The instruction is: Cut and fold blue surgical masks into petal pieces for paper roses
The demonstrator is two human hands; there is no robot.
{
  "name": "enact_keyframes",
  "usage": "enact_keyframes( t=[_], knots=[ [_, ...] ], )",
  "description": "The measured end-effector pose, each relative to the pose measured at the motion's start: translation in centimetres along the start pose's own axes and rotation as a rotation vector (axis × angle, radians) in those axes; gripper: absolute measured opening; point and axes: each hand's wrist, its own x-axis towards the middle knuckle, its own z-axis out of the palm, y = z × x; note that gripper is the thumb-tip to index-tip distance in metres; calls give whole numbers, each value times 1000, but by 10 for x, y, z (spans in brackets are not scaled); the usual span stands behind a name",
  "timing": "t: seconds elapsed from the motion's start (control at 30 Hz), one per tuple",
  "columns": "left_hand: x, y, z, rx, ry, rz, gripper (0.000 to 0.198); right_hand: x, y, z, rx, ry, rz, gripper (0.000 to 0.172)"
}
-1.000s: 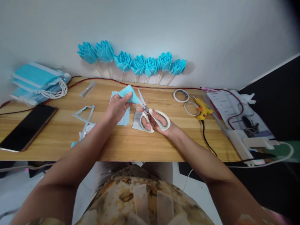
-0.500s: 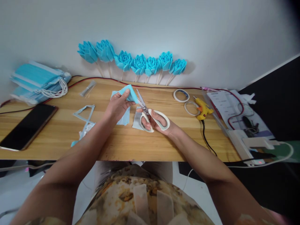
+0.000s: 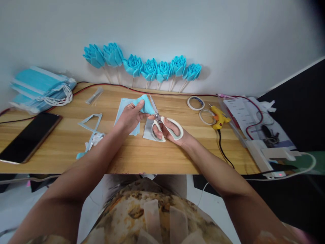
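Observation:
Pinched in my left hand [image 3: 132, 115] is a folded piece of blue face-mask fabric [image 3: 146, 105]. My right hand [image 3: 175, 130] has its fingers through the white handles of a pair of scissors [image 3: 159, 118]. The scissor blades meet the fabric's right edge, and part of them is hidden behind it. Under my left hand lies a light blue fabric sheet [image 3: 124, 104], partly covered. A greyish fabric piece [image 3: 150, 130] rests on the table beneath the scissors.
Several blue fabric flowers on sticks [image 3: 151, 69] lean against the wall. Stacked face masks [image 3: 38, 84] and a phone [image 3: 29, 137] lie left, near fabric scraps [image 3: 95, 139]. Tape rolls [image 3: 195, 103], a yellow glue gun [image 3: 219, 118] and a power strip [image 3: 259, 156] are on the right.
My left hand has moved right and slightly down with the fabric, bringing it deeper between the scissor blades. More of the light blue sheet shows. My right hand has barely moved.

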Motion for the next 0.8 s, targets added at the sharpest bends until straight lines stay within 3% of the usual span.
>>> enact_keyframes(
  t=[0.2, 0.47, 0.8],
  knots=[
    [1, -2, -1, -35, 41, 16, 31, 2, 0, 0, 2, 17, -25, 60],
    [-1, -3, -2, -36, -73, 12, 27, 1, 0, 1, -8, 22, -24, 59],
    [2, -5, -6, -11, -17, 15, 27, 0, -2, 9, 88, 68, 3, 55]
  ],
)
